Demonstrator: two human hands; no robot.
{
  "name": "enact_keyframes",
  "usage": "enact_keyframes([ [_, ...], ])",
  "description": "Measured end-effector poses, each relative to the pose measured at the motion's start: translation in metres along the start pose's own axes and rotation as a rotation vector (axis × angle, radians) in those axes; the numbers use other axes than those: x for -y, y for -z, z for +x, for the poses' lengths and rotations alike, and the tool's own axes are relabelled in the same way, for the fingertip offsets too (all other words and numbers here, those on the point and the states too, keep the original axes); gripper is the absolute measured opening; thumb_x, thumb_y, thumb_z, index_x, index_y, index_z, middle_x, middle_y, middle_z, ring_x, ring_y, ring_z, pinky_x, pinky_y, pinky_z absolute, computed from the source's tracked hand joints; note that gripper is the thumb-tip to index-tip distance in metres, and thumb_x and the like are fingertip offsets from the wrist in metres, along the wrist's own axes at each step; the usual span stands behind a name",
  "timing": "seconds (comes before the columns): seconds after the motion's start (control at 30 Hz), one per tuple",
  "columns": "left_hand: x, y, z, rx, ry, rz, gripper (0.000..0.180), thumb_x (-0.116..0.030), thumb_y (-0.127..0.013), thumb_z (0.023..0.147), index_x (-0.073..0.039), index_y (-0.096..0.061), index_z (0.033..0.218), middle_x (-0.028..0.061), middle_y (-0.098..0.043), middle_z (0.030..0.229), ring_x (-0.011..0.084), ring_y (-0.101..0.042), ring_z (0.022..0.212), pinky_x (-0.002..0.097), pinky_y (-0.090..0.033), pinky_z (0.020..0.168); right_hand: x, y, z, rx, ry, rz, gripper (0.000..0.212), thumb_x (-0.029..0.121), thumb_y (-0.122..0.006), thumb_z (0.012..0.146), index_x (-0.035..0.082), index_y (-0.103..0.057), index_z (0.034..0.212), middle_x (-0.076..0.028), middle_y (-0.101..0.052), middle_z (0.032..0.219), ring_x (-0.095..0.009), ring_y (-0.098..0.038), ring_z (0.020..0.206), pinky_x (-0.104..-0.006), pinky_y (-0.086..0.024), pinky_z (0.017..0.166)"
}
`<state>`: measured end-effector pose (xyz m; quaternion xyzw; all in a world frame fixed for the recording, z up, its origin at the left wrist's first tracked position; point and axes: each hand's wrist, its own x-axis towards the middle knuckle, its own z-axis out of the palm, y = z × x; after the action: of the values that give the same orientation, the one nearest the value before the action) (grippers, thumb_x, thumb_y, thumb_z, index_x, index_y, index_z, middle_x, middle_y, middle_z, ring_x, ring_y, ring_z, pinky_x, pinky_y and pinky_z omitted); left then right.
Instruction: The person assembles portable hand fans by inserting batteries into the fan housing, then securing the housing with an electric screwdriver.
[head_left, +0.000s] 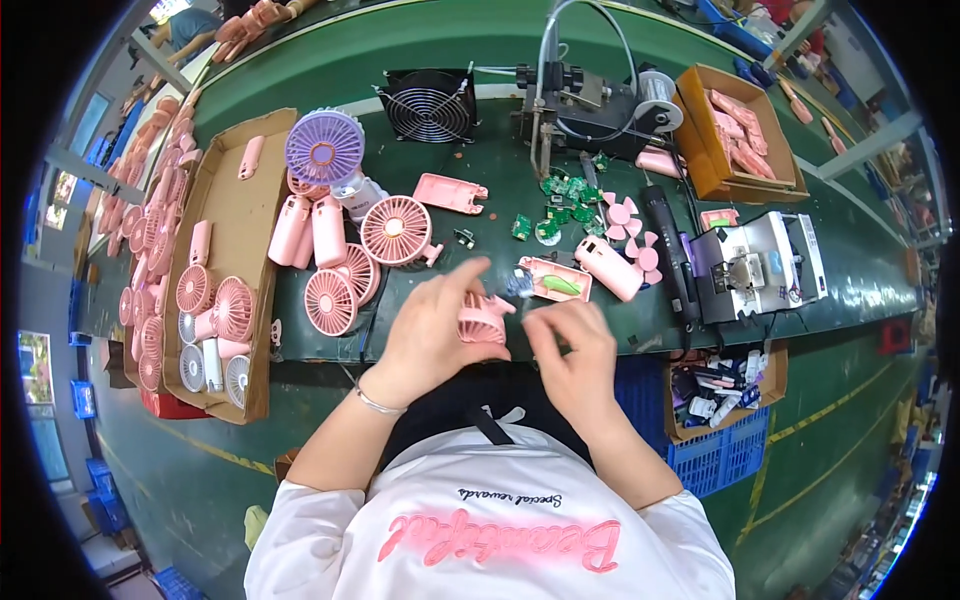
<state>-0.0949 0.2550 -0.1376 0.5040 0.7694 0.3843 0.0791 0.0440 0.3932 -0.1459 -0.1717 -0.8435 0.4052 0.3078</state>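
While the fingers [464, 275] of the left hand [422, 325] grip a pink fan head [482, 322] between thumb and fingertips, the fan head sits above the near edge of the desk [640, 325], just left of the right hand [578, 345]. The right fingers are curled together close to it; whether they pinch anything, I cannot tell.

Just beyond the right fingertips lies an open pink shell [543, 275] with a green piece [562, 285] inside, and a closed pink handle [610, 268] rests farther to their right. Green circuit boards [582, 193] are scattered beyond these, with pink fan blades [622, 215] to the right of the boards.

Ahead of the left fingers are another round pink fan [397, 230] and, farther out, an empty pink casing [450, 193]. To their left, more pink fan heads [330, 302] lie near a purple fan [324, 148]; a cardboard tray [220, 185] of fans stands beyond those.

Farthest ahead of both hands' fingers are a black fan [428, 108] and a spool [657, 92]. Well to the right of the right fingers stands a metal device [760, 265].
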Motion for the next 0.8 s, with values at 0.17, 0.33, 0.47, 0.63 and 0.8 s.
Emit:
enact_keyframes([
  [0.17, -0.016, 0.008, -0.017, -0.048, 0.008, 0.129, 0.081, -0.024, -0.089, 0.055, -0.002, -0.049, 0.122, 0.0118, -0.062, 0.101, 0.032, -0.059, 0.094, 0.0408, -0.047, 0.083, 0.0, -0.021, 0.007, 0.085, -0.034, 0.078, 0.02, 0.016, -0.073, 0.08, -0.001, -0.065, 0.074, -0.014, -0.058, 0.08, -0.029, -0.057, 0.077, -0.0364, -0.046, 0.064],
  [0.33, -0.026, 0.014, -0.021, 0.088, -0.122, 0.222, 0.073, -0.021, -0.082, 0.061, -0.003, -0.048, 0.122, 0.0099, -0.057, 0.095, 0.0287, -0.055, 0.089, 0.0388, -0.043, 0.078, 0.009, -0.024, 0.003, 0.198, -0.259, 0.229, 0.01, 0.007, -0.072, 0.08, 0.0, -0.065, 0.084, -0.006, -0.057, 0.079, -0.014, -0.058, 0.068, -0.0264, -0.044, 0.059],
  [0.47, -0.029, 0.008, -0.02, 0.086, -0.138, 0.295, 0.072, -0.022, -0.08, 0.063, -0.003, -0.047, 0.124, 0.0083, -0.055, 0.093, 0.0266, -0.054, 0.088, 0.0367, -0.042, 0.077, 0.004, -0.025, 0.001, 0.106, -0.302, 0.425, 0.007, 0.0, -0.068, 0.082, -0.004, -0.066, 0.087, -0.003, -0.061, 0.086, -0.01, -0.059, 0.073, -0.0223, -0.046, 0.061],
  [0.63, -0.026, 0.005, -0.013, 0.034, -0.045, 0.251, 0.071, -0.023, -0.081, 0.063, -0.005, -0.047, 0.123, 0.0094, -0.056, 0.095, 0.0284, -0.056, 0.09, 0.0378, -0.042, 0.078, -0.002, -0.029, 0.002, 0.063, -0.537, 0.562, 0.003, -0.003, -0.063, 0.085, -0.006, -0.064, 0.087, -0.006, -0.065, 0.083, -0.011, -0.062, 0.075, -0.0231, -0.049, 0.066],
  [0.8, -0.028, 0.002, -0.009, -0.016, 0.045, 0.119, 0.069, -0.014, -0.084, 0.06, -0.003, -0.047, 0.117, 0.0112, -0.059, 0.092, 0.0316, -0.056, 0.088, 0.0416, -0.044, 0.078, 0.001, -0.033, 0.005, 0.012, -0.374, 0.485, 0.001, -0.006, -0.061, 0.084, -0.005, -0.06, 0.085, -0.008, -0.063, 0.085, -0.011, -0.064, 0.075, -0.0232, -0.05, 0.068],
])
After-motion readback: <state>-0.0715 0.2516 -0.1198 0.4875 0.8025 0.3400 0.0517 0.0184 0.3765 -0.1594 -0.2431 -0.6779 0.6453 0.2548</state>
